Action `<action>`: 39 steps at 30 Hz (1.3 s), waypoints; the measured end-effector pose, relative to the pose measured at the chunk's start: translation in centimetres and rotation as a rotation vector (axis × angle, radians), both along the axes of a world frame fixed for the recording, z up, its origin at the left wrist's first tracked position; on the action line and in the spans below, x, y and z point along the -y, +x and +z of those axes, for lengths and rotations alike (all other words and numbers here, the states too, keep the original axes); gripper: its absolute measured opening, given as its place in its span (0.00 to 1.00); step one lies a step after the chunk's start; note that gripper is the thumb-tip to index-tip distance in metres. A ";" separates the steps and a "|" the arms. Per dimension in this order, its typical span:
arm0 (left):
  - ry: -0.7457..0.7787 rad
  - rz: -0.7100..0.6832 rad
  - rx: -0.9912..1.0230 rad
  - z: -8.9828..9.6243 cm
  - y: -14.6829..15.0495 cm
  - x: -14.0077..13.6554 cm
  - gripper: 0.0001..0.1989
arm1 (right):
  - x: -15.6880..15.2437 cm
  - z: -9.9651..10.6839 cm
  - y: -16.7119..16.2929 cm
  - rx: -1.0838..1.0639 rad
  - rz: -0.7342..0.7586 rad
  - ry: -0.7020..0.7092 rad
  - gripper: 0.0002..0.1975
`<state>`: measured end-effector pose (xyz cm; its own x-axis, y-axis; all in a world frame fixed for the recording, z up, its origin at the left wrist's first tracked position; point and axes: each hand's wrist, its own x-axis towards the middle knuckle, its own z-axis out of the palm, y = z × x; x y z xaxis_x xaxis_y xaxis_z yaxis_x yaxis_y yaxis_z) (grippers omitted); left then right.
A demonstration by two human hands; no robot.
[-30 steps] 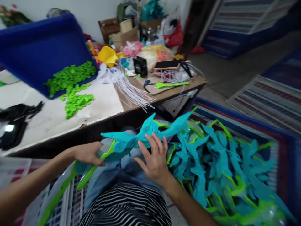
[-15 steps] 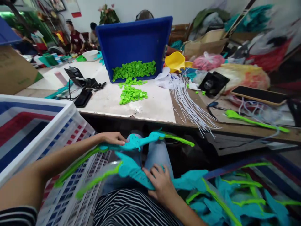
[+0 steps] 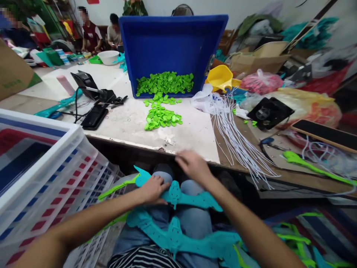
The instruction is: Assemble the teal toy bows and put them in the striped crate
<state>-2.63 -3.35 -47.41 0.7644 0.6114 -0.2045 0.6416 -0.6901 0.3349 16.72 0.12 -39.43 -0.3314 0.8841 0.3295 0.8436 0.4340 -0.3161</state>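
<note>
Two teal wing-shaped plastic pieces lie across my lap. My left hand (image 3: 154,189) is closed over the left part of the farther teal piece (image 3: 192,199), which has a raised centre and a green-edged translucent wing on its left. Closer to my body, the second teal piece (image 3: 195,243) rests untouched on my thighs. My right hand (image 3: 193,165), slightly blurred, is above my knees by the table's front edge, fingers stretched left with nothing visible in them. Beyond it on the table lies a small pile of bright green plastic bits (image 3: 161,118).
A tipped blue bin (image 3: 173,41) holds more green bits. White cords (image 3: 240,137) hang over the table edge on the right. A white crate (image 3: 69,149) stands at my left; teal-and-green pieces (image 3: 295,238) fill a container at lower right. Two people (image 3: 92,37) sit far back.
My right hand has left the nearer teal piece and moved up toward the table edge. My left hand and the farther piece have come closer to me. The view has shifted.
</note>
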 end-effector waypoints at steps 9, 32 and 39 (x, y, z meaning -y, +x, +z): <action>-0.315 0.234 0.101 -1.2 5.0 1.2 0.52 | -20.1 1.8 -1.2 0.013 -0.098 -0.005 0.08; -1.314 0.663 0.548 -3.3 5.6 -5.2 0.17 | 8.6 -11.1 3.3 -0.158 0.177 -0.011 0.11; -1.143 0.414 0.532 -3.3 5.0 -5.2 0.23 | 9.2 -12.1 2.3 -0.216 0.074 -0.008 0.11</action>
